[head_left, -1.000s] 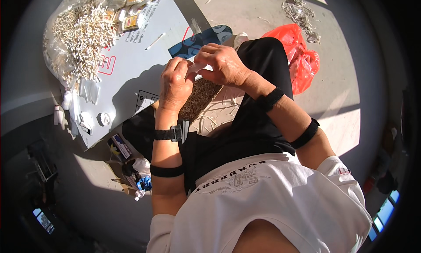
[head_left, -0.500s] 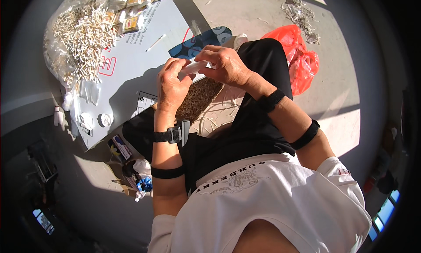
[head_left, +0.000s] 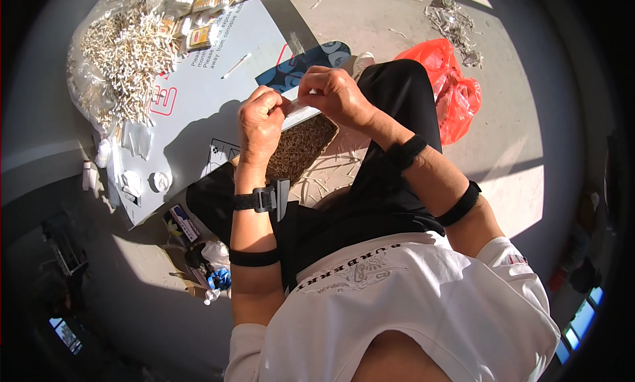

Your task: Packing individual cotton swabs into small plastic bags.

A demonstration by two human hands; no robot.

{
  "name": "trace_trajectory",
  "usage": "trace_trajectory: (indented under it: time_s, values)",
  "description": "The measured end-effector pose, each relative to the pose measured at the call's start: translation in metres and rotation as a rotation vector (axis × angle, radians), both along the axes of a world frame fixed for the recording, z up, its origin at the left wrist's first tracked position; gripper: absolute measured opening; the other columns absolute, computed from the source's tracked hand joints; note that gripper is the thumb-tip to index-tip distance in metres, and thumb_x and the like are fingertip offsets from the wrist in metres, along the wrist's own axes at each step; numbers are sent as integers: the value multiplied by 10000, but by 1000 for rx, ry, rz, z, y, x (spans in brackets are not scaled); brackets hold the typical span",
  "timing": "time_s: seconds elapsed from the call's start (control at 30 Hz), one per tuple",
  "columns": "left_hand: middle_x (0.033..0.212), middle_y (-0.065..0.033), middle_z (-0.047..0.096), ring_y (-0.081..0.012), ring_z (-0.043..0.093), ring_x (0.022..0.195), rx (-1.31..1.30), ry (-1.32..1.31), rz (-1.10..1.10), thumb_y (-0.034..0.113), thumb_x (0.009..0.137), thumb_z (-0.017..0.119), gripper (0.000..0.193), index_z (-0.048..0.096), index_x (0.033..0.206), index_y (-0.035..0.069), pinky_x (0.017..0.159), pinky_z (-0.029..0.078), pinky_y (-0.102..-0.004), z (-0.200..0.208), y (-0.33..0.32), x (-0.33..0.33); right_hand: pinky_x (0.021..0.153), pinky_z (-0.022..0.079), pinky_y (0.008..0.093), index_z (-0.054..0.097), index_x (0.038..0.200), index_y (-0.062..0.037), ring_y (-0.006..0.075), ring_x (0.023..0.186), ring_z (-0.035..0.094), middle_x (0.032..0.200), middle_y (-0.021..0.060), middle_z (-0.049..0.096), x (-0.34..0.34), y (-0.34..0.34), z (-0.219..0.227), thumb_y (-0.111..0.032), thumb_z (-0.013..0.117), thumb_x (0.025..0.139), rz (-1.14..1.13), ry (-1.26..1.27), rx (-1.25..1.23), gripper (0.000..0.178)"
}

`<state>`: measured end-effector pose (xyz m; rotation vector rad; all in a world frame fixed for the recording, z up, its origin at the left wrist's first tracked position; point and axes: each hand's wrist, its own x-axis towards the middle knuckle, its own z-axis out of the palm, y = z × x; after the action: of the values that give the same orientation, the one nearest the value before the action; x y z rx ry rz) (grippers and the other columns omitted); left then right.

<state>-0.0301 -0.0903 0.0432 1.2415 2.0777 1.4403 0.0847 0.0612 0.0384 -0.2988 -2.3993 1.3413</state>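
Observation:
Between my hands is a small clear plastic bag, partly hidden by the fingers. My left hand is closed, its thumb and fingers pinching one side of the bag. The opposite side is pinched by my right hand, also closed. Just below them, near my lap, lies a mass of brownish thin sticks in what looks like a box. A single cotton swab rests on the grey printed board to the upper left of my hands.
At the upper left, a large clear bag of loose cotton swabs spreads over the grey board. Filled packets lie beside it. A blue translucent sheet sits at the board's edge. Red plastic bags are on the floor at right.
The fingers of both hands have closed into tighter pinches on the plastic bag. My left hand has turned slightly, and less of the bag shows.

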Motion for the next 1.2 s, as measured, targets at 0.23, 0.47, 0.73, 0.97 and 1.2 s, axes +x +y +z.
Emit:
trace_trajectory:
  time_s: [0.23,0.47,0.73,0.97,1.2]
  values:
    - [647,4,555,-76,510,608,-226,-311,74,-135,712,549,134,613,726,-18,585,418,-220,6,11,-3,577,449,293,636,771,25,128,623,557,640,82,594,-7,4,11,-117,741,712,-23,-260,-157,186]
    - [630,10,553,-55,465,521,-296,-415,52,-37,718,568,58,599,713,13,436,349,-209,7,14,-7,605,479,324,635,732,0,201,652,602,659,111,613,-10,3,15,-180,766,658,-113,-419,-165,234]
    - [658,-40,587,-89,514,517,-305,-528,95,-41,698,515,126,624,762,-36,422,401,-235,16,14,-2,534,441,259,614,723,-1,90,592,541,620,17,573,-12,3,12,-79,714,695,-57,-366,-373,130]
    - [698,-61,619,-112,560,560,-255,-579,92,-57,694,478,221,655,827,-67,474,461,-240,17,11,-2,557,470,243,634,765,-4,82,611,563,654,7,597,-9,5,8,-37,640,719,-16,-316,-442,57]
    - [834,-53,629,-136,602,707,-216,4,-9,-31,709,632,188,665,894,-28,628,493,-279,15,2,0,585,493,259,679,965,-22,124,681,615,868,56,644,3,0,7,-70,690,732,30,-103,-161,238]
